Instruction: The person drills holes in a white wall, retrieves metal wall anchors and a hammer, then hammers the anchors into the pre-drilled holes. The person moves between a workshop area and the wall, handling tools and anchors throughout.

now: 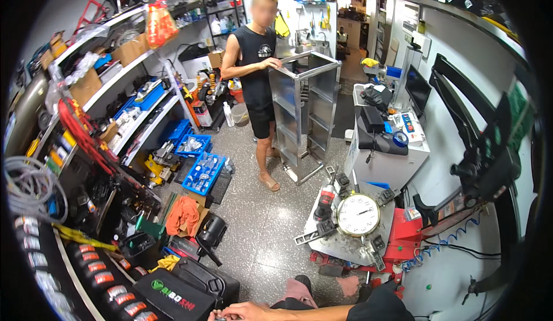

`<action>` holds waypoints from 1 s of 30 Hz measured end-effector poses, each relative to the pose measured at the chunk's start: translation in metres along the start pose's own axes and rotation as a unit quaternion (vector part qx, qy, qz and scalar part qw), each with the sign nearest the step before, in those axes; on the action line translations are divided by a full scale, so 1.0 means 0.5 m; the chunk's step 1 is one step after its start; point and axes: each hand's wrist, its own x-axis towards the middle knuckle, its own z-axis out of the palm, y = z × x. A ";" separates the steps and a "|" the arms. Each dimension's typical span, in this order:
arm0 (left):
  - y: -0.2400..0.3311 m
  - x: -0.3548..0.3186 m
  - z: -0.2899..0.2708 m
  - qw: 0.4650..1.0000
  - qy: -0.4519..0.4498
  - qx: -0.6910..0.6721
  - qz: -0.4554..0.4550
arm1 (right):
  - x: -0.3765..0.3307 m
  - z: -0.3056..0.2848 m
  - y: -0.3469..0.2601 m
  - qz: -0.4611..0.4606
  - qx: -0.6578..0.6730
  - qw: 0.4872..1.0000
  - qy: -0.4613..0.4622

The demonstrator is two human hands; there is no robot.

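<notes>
My right hand [249, 310] is at the bottom edge, its forearm coming in from the right out of a dark sleeve. Its fingers are curled in around something small, which the frame's edge mostly cuts off. I cannot make out my left hand. Just beyond my right hand lies a black case [173, 298] with a printed lid. Ahead, a co-worker [256, 73] in a dark sleeveless top stands with a hand on a tall metal frame [298, 99] with shelf-like panels.
On the right, a red machine [401, 234] has a metal turntable bearing a round white clock [358, 214] and a red-and-black power tool [325, 201]. Laden shelves [129, 67] line the left wall, with blue parts bins [204, 173] below. A white cabinet [380, 168] stands at the right.
</notes>
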 end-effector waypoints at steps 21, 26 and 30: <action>0.371 0.764 0.787 0.925 -0.148 0.054 -0.347 | 0.665 -0.659 0.241 0.182 -0.137 0.958 0.173; 0.414 1.062 0.887 0.852 -0.313 0.158 -0.388 | 0.796 -0.834 0.303 0.188 -0.296 0.879 0.322; 0.476 1.172 1.099 0.890 -0.275 0.223 -0.288 | 0.907 -0.968 0.349 0.207 -0.160 0.869 0.421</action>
